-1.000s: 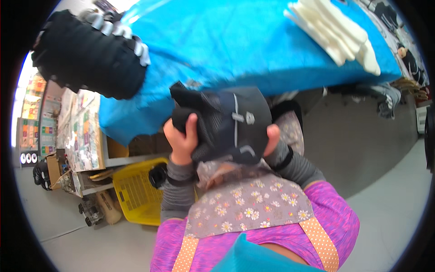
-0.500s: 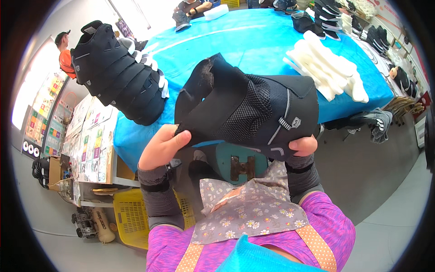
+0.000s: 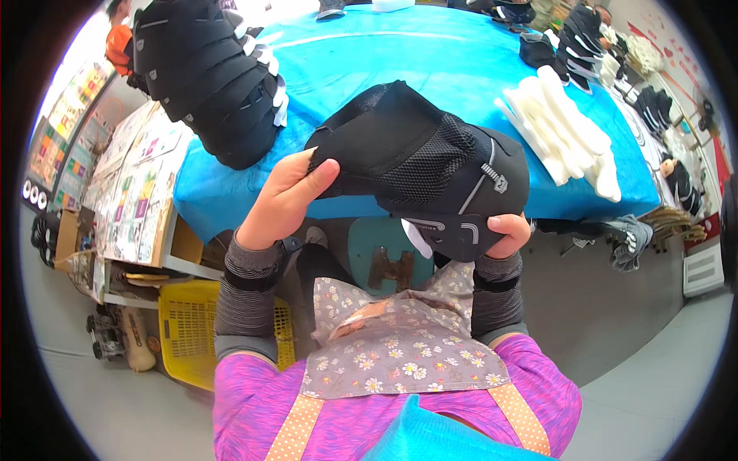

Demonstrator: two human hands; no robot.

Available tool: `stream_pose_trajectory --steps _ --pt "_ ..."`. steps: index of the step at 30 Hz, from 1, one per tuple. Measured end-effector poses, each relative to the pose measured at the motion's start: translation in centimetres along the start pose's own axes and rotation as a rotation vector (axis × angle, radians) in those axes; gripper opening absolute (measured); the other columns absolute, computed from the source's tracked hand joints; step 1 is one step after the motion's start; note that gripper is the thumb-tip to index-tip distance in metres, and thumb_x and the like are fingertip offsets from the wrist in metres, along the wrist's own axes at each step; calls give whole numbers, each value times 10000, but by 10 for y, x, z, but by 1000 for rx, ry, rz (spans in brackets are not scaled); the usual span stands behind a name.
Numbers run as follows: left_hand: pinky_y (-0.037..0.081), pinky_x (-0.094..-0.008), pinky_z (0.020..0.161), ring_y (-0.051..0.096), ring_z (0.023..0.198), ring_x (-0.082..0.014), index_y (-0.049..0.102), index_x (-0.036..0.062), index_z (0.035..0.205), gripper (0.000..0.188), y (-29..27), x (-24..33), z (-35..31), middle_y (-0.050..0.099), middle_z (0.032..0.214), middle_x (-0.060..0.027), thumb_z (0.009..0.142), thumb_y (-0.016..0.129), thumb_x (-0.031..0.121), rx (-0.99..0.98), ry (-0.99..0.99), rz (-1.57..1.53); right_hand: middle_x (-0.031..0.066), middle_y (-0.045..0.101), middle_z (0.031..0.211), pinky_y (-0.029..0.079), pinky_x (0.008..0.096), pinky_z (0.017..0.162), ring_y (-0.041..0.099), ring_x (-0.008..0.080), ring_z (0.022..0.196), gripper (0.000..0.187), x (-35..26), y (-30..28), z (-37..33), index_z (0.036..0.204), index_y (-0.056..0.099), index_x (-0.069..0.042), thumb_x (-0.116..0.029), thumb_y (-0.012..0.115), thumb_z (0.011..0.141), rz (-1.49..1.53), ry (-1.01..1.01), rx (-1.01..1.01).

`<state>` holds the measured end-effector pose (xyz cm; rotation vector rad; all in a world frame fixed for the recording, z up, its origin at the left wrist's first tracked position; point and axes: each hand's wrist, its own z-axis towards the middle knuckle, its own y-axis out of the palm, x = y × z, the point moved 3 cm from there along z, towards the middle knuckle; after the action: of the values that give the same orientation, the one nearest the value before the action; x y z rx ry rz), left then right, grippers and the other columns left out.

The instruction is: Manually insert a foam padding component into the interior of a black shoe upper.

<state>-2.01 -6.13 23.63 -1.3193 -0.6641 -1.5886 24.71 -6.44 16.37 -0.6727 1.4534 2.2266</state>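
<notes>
I hold a black padded fabric piece (image 3: pixel 407 146), shaped like a sleeve, in front of me above the table's near edge. It has a mesh panel, grey trim and a small pale emblem. My left hand (image 3: pixel 288 192) pinches its left edge, thumb on top. At the lower right corner my right hand (image 3: pixel 509 233) grips it with the thumb in front; the other fingers are mostly hidden behind. A white strip (image 3: pixel 416 237) shows at its lower edge. To the left, a tall leaning stack of similar black pieces (image 3: pixel 207 77) has white parts along its right side.
Blue cloth covers the table (image 3: pixel 346 58). White soft rolls (image 3: pixel 565 134) lie on its right. More black-and-white pieces (image 3: pixel 580 46) are stacked at the far right. Below left is a yellow crate (image 3: pixel 184 330); a green stool (image 3: pixel 384 253) stands under the table edge. A person in orange (image 3: pixel 119 46) is far left.
The black piece has been tipped so its opening at the upper left no longer shows and its lower edge is turned out, baring a white strip. Both hands keep their hold. The view has shifted.
</notes>
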Motion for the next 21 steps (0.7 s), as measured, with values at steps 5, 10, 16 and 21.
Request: stream_pose_trajectory --steps 5,10,16,21 --pt "418 -244 824 513 900 -89 539 -84 1140 378 -4 -3 -1 601 1005 -30 958 475 242 -38 -107 210 226 525 1194 436 410 948 526 356 1095 766 -2 2 -4 1267 396 83 -87 514 529 23 -42 27" --pt "415 -223 669 507 737 -66 622 -5 1046 426 -24 -32 2 587 812 -2 955 463 380 85 -364 -248 240 521 1192 440 420 948 532 372 1083 778 -4 0 -8 1268 391 90 -98 523 524 66 1 50" --pt "356 -324 1012 560 1076 -205 685 28 942 626 -34 -25 22 642 1063 -115 952 312 530 72 -186 -91 229 527 1208 435 423 952 531 369 1096 757 -15 2 -17 1254 430 85 -60 507 514 68 -125 68" --pt "423 -286 914 587 983 -149 640 12 1048 644 -14 18 46 651 989 -76 929 341 569 -98 -206 209 189 538 1205 418 412 970 519 326 1124 756 -10 -3 -23 1261 430 71 -26 528 518 -88 5 -42"
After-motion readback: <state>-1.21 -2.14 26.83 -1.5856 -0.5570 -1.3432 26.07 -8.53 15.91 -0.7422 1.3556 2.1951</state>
